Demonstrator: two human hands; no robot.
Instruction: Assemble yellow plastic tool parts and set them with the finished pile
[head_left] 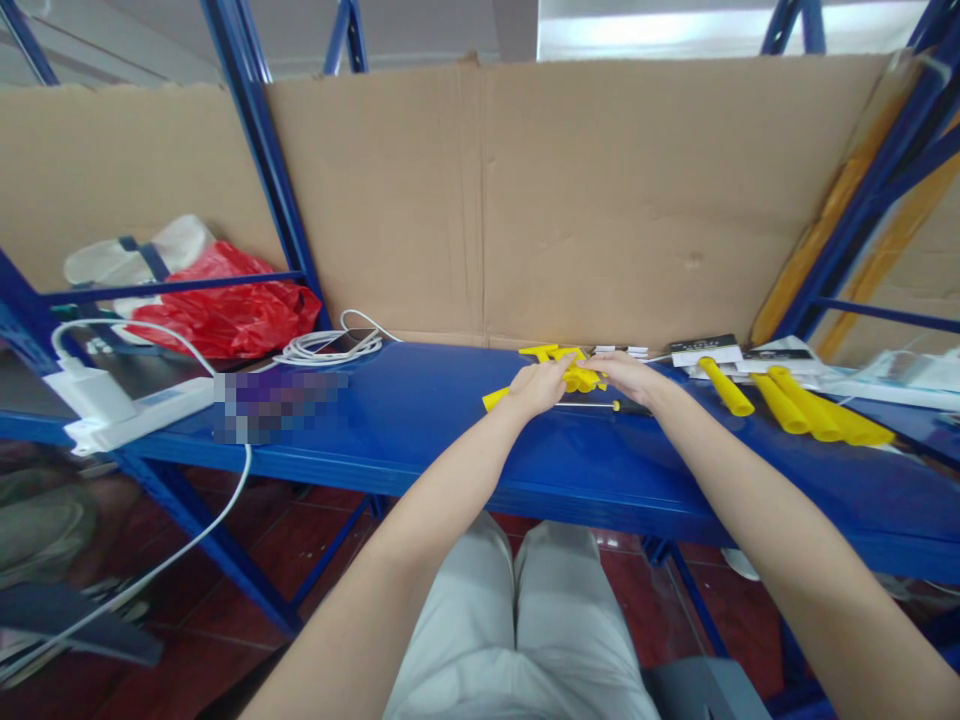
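Both hands meet over a cluster of yellow plastic parts point(581, 380) near the back of the blue shelf. My left hand point(538, 388) is closed on a yellow part, its fingertips partly hidden. From the other side, my right hand point(628, 374) pinches at the same cluster; exactly where its fingers grip is hard to make out. A screwdriver point(589, 404) with a thin metal shaft lies just in front, its dark handle partly under my right wrist. Another yellow piece point(496, 399) pokes out beside my left hand.
Several yellow tubes point(806, 405) and black-and-white packets point(705, 350) lie to the right. On the left are a white power strip point(157, 412), a coiled white cable point(326, 348) and a red plastic bag point(225, 305). A cardboard panel point(600, 200) stands behind the shelf point(420, 420).
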